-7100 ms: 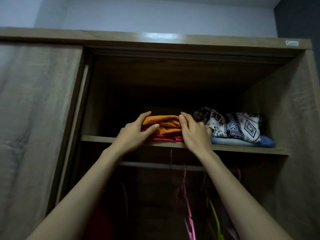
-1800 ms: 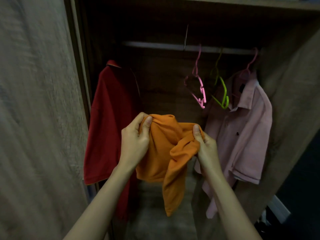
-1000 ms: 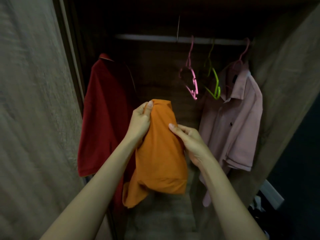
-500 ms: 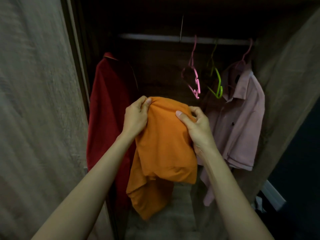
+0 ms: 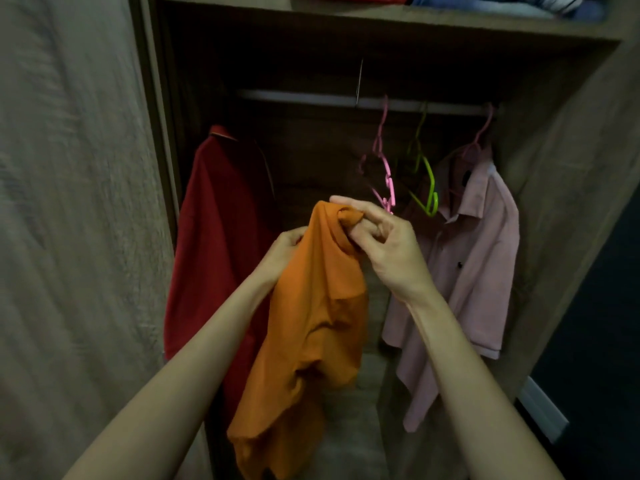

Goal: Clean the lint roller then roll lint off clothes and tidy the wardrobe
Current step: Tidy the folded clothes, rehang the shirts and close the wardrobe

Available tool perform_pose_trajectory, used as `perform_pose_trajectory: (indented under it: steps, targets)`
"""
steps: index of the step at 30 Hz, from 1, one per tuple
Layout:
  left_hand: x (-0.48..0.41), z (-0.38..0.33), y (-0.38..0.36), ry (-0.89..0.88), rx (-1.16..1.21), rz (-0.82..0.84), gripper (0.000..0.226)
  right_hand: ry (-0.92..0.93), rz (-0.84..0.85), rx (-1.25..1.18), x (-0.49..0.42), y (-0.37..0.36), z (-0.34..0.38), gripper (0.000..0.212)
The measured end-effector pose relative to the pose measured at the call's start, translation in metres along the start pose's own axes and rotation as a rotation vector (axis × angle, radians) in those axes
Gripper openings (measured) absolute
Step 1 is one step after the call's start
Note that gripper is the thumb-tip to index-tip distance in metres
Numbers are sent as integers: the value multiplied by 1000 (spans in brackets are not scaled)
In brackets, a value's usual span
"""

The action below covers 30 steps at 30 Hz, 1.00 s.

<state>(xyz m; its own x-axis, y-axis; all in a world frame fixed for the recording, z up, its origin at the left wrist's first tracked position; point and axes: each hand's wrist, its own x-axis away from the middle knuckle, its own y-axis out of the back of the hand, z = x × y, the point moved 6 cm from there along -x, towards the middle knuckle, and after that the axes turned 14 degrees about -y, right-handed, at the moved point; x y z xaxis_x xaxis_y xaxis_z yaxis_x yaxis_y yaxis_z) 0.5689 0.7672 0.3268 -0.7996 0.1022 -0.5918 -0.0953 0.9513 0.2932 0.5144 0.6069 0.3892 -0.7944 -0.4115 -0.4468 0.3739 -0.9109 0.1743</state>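
I see the orange shirt [image 5: 311, 323] hanging long and limp in front of the open wardrobe [image 5: 571, 168], its long axis running from the bunched top edge at my hands down and slightly left to a crumpled lower end near the bottom of the view. The top points up toward the hanging rail [image 5: 363, 100].

My right hand [image 5: 384, 244] has its grip closed on the shirt's top corner: thumb and fingers are curled tight around a twisted knot of fabric, the highest point of the garment. My left hand [image 5: 284, 247] sits just below and left of that grip, fingers folded into the cloth's left edge; much of it is hidden behind the fabric, but it looks clamped on the shirt too.

Just beyond the right grip, up and to its right, an empty pink hanger [image 5: 384, 168] dangles from the rail, with a green hanger [image 5: 427, 181] beside it. Farther right of the grip hangs a pink shirt [image 5: 467, 265] on its own hanger. Left of the left grip, behind my forearm, hangs a red shirt [image 5: 214, 237]. High above both grips, a shelf [image 5: 381, 15] carries folded clothes, only partly in view.
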Motion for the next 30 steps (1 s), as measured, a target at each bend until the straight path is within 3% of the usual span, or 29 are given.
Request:
perform_pose_trajectory:
  steps: [4,8,11,14,18,21,25,30]
  targets:
    - [6,-3,1,67,30,-24,20,62,-283,-1,-4,10,9,20]
    - [15,-35,14,-113,166,-236,29,95,-439,220,-13,15,10,16]
    - [27,-60,12,-211,187,-239,31,81,-476,354,-17,16,2,12]
    - [37,-61,1,-181,169,-137,33,66,-510,434,-20,18,-3,21]
    - [48,-46,-10,-81,-100,-48,30,39,-514,476,-21,22,-5,29]
    - [42,-40,-1,-106,-105,-141,10,-3,-489,427,-22,30,-8,30]
    - [28,-26,18,-27,15,-249,14,-46,-452,372,-19,42,-11,23]
    - [10,-25,24,-78,-127,-204,19,-9,-485,559,-16,60,-13,8]
